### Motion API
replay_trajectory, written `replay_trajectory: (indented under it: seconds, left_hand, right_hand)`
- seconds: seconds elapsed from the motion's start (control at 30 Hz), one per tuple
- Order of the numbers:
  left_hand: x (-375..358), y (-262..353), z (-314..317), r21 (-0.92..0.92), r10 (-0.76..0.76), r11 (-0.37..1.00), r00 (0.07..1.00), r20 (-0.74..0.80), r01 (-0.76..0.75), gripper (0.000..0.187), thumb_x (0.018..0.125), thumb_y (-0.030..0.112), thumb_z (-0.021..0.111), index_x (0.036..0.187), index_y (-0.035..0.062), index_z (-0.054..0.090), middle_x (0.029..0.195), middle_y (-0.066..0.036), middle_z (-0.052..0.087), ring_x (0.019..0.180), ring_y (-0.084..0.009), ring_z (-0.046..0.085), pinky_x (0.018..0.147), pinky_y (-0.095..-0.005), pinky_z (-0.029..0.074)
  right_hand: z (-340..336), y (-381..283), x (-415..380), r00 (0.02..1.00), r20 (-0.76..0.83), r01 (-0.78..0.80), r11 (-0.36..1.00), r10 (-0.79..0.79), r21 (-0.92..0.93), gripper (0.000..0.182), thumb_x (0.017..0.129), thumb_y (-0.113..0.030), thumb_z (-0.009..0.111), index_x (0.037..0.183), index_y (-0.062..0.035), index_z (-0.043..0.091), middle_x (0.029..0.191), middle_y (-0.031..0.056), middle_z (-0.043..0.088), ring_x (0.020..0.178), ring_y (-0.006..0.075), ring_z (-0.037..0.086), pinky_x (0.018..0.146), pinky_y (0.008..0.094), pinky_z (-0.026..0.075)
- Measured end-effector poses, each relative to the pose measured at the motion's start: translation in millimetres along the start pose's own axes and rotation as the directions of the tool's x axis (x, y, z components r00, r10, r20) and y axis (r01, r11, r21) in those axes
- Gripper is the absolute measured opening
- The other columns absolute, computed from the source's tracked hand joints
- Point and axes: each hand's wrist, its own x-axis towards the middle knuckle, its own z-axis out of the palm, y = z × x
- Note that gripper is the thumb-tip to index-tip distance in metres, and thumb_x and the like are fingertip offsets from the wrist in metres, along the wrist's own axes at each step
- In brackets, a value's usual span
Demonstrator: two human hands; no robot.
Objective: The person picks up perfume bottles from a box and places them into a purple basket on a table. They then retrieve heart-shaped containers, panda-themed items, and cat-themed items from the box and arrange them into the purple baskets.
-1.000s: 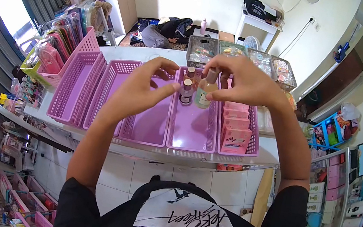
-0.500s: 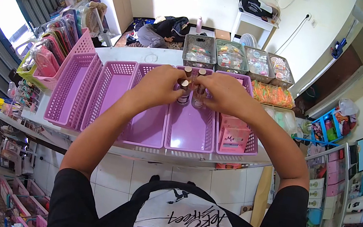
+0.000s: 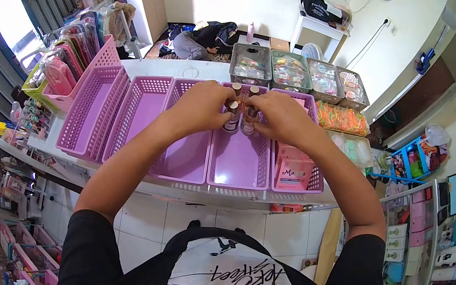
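Several small bottles with brownish caps stand at the far end of a purple basket [image 3: 239, 163]. My left hand [image 3: 199, 107] closes its fingers on a bottle [image 3: 232, 117] at the left of the group. On the right, my right hand [image 3: 284, 117] has its fingers around another bottle [image 3: 248, 126]. Both hands are over the basket, a small gap between them. Pink boxes [image 3: 294, 172] lie in the purple basket just right of this one. The lower parts of the far bottles are partly hidden.
More purple baskets [image 3: 140, 102] line the table on the left. Grey and green baskets of packaged items [image 3: 291, 71] stand at the back, beside orange packets [image 3: 342, 119]. A person [image 3: 197, 42] is low on the floor beyond the table.
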Motion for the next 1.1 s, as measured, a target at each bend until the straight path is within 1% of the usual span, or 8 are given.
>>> replay_trajectory:
  seconds: [0.57, 0.67, 0.77, 0.83, 0.9, 0.97, 1.03, 1.1]
  left_hand:
    - [3.7, 6.8, -39.9, -0.137, -0.056, 0.989, 0.998, 0.039, 0.061, 0.035, 0.081, 0.032, 0.076, 0.098, 0.0020, 0.071, 0.091, -0.013, 0.071, 0.084, -0.0264, 0.067, 0.077, -0.0363, 0.052]
    - [-16.5, 34.3, -54.1, -0.160, 0.019, 0.987, 0.997, -0.071, -0.031, 0.032, 0.081, 0.027, 0.077, 0.099, 0.0006, 0.069, 0.092, -0.012, 0.071, 0.086, -0.0253, 0.067, 0.078, -0.0363, 0.052]
    - [-66.5, 86.2, -87.7, -0.474, 0.086, 0.881, 0.986, 0.140, -0.010, 0.026, 0.083, 0.020, 0.075, 0.101, 0.0014, 0.069, 0.096, -0.012, 0.071, 0.088, -0.0258, 0.067, 0.081, -0.0367, 0.052]
    - [-99.0, 96.9, -81.7, -0.737, 0.398, 0.665, 0.892, 0.215, -0.120, 0.021, 0.090, 0.017, 0.070, 0.105, 0.0018, 0.069, 0.099, -0.012, 0.071, 0.087, -0.0222, 0.067, 0.081, -0.0351, 0.051]
    - [-124.7, 93.7, -42.2, -0.889, 0.545, 0.456, 0.777, 0.314, 0.040, 0.019, 0.092, 0.016, 0.068, 0.105, 0.0023, 0.070, 0.100, -0.011, 0.072, 0.088, -0.0203, 0.066, 0.079, -0.0334, 0.051]
    - [-162.8, 71.0, 26.0, -0.785, 0.372, 0.426, 0.704, 0.605, 0.450, 0.024, 0.097, 0.023, 0.062, 0.107, 0.0031, 0.071, 0.101, -0.006, 0.072, 0.093, -0.0198, 0.065, 0.083, -0.0310, 0.049]
    - [-245.1, 31.8, 148.3, -0.671, -0.036, 0.152, 0.683, 0.730, 0.725, 0.041, 0.100, 0.038, 0.055, 0.118, 0.0041, 0.068, 0.113, -0.006, 0.069, 0.106, -0.0205, 0.061, 0.091, -0.0297, 0.045]
    - [-330.1, 42.2, 231.6, -0.581, -0.465, 0.163, 0.582, 0.668, 0.797, 0.059, 0.101, 0.051, 0.047, 0.132, 0.0022, 0.059, 0.129, -0.014, 0.062, 0.118, -0.0241, 0.056, 0.106, -0.0356, 0.039]
  right_hand:
    - [-57.5, -0.6, -16.8, 0.991, -0.025, -0.130, 0.990, 0.131, 0.050, 0.034, 0.079, -0.024, 0.071, 0.107, -0.0041, 0.068, 0.099, 0.0140, 0.071, 0.086, 0.0302, 0.067, 0.077, 0.0386, 0.053]
    - [-73.1, -36.4, -57.1, 0.971, -0.237, 0.035, 0.987, 0.002, 0.154, 0.032, 0.082, -0.023, 0.072, 0.108, -0.0055, 0.068, 0.099, 0.0129, 0.070, 0.083, 0.0285, 0.067, 0.074, 0.0374, 0.054]
    - [-73.4, -78.4, -116.2, 0.978, -0.154, 0.204, 0.793, -0.139, 0.575, 0.033, 0.083, -0.016, 0.075, 0.113, -0.0044, 0.065, 0.102, 0.0105, 0.069, 0.093, 0.0262, 0.067, 0.080, 0.0341, 0.053]
    - [-46.6, -95.0, -140.9, 0.930, -0.142, 0.321, 0.564, -0.339, 0.761, 0.034, 0.083, -0.009, 0.076, 0.114, -0.0032, 0.065, 0.107, 0.0119, 0.067, 0.098, 0.0257, 0.066, 0.083, 0.0342, 0.053]
    - [11.8, -90.7, -157.0, 0.904, -0.008, 0.133, 0.263, -0.426, 0.956, 0.034, 0.089, -0.012, 0.072, 0.121, -0.0032, 0.062, 0.113, 0.0119, 0.065, 0.099, 0.0218, 0.066, 0.083, 0.0332, 0.052]
    - [106.7, -63.0, -188.3, 0.808, 0.457, -0.476, 0.045, -0.372, 0.878, 0.038, 0.097, -0.025, 0.064, 0.128, -0.0028, 0.059, 0.117, 0.0101, 0.064, 0.103, 0.0190, 0.064, 0.085, 0.0311, 0.051]
    - [225.9, -39.4, -233.9, 0.712, 0.675, -0.686, 0.013, -0.194, 0.727, 0.041, 0.102, -0.032, 0.054, 0.131, -0.0028, 0.058, 0.121, 0.0100, 0.064, 0.107, 0.0171, 0.061, 0.093, 0.0312, 0.048]
    - [364.6, -27.0, -307.0, 0.710, 0.692, -0.604, 0.395, -0.128, 0.692, 0.054, 0.102, -0.045, 0.048, 0.142, -0.0084, 0.051, 0.136, 0.0133, 0.058, 0.122, 0.0241, 0.055, 0.106, 0.0350, 0.040]
